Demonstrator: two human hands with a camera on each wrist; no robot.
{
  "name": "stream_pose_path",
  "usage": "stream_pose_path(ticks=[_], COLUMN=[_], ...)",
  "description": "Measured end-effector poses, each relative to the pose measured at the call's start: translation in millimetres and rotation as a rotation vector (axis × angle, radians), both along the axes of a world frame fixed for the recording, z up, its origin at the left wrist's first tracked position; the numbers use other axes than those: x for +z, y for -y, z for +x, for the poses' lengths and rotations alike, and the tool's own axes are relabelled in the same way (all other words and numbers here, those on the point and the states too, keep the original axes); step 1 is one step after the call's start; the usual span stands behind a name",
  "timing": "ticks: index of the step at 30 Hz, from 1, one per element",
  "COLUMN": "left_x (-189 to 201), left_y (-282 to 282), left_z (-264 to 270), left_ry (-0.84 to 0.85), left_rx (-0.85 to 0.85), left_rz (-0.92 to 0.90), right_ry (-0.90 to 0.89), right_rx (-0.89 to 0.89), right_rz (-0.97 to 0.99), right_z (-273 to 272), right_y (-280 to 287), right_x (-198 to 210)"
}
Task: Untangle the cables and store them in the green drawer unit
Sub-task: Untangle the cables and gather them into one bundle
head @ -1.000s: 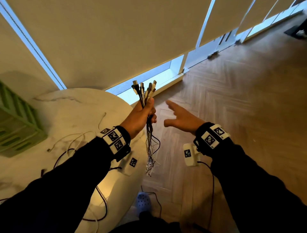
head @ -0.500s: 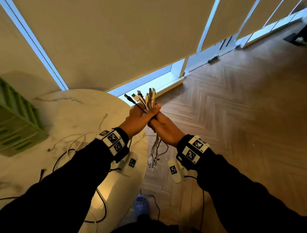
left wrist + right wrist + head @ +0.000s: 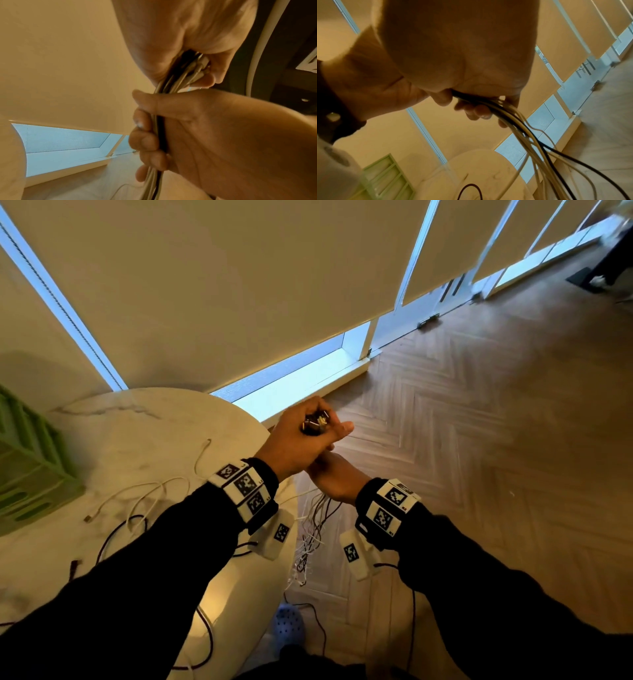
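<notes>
You're standing at the round table (image 3: 144, 440), both arms stretched forward in dark sleeves so your hands meet just past its right edge, out over the wood floor (image 3: 479, 474). The green drawer unit (image 3: 30, 470) sits on the far left of the table, well apart from your hands. A few loose cables (image 3: 144, 494), white and dark, lie spread on the tabletop between the unit and your left forearm.

Your left hand (image 3: 301, 440) is on top, back of the hand up, fingers wrapped tight around the upper end of the bundle (image 3: 313, 529), with the plugs (image 3: 315, 422) poking out of the top of the fist. Your thumb sticks out to the right.

Your right hand (image 3: 334, 477) is tucked directly under the left one, touching it, wrist bent down. The left wrist view shows its fingers (image 3: 145, 140) curled around the same bundle, thumb laid across the top, so it's a full closed grip on the cords right below your left fist.

Below both hands the bundle hangs free and fans out into separate white and black strands, dangling beside the table edge between your two wrist cameras.
</notes>
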State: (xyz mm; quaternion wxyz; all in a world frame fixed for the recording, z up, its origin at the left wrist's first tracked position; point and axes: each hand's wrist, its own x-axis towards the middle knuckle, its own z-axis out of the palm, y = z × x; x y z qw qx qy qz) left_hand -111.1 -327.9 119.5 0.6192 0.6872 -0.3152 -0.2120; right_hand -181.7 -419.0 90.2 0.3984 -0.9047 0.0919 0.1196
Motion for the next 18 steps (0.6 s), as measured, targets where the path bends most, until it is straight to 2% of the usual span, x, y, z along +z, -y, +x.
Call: stream_pose_path(ticks=[2,6,8,9,11,12,13,14,16,18], left_x=[-2.6,-26.0,-45.3,-54.8,-69.0,-71.8,-71.9,-70.2,-69.5,-83.6], left_y=[-1.0,-10.1,-16.5,-18.7,-16.4,-12.7,-8.3,-3.4,5.6,14.6], left_z=[7.1,19.6,14.3,9.7,0.6,-2.9,-3.2,-2.3,5.3,15.8], left_ry=[-0.065,-0.398,-0.446,-0.392,-0.171,-0.047,0.062,0.13,0.265,0.484], left_rx=[-0.004,-0.186,-0.25,-0.318,-0.535,-0.577,-0.544,-0.482,-0.298,-0.103], left_rz=[-0.098,-0.425,-0.303,-0.155,0.22,0.353,0.415,0.403,0.194,-0.002], right_ry=[0.015,0.135,0.189,0.212,0.214,0.192,0.176,0.17,0.177,0.221], right_rx=[-0.096,-0.341,-0.389,-0.38,-0.348,-0.339,-0.327,-0.321,-0.348,-0.377], right_rz=[0.083,0.29,0.505,0.614,0.808,0.895,0.952,0.973,0.919,0.834], right_z=[-4.8,-11.7,-13.3,-14.7,-17.7,-19.2,-20.8,-22.6,-26.4,-32.1], right_y=[0.7,8.8,14.1,14.7,13.3,11.7,9.0,6.9,4.9,5.8], right_x=[5.8,16.0,26.4,33.5,48.0,53.5,57.9,61.7,69.4,76.9])
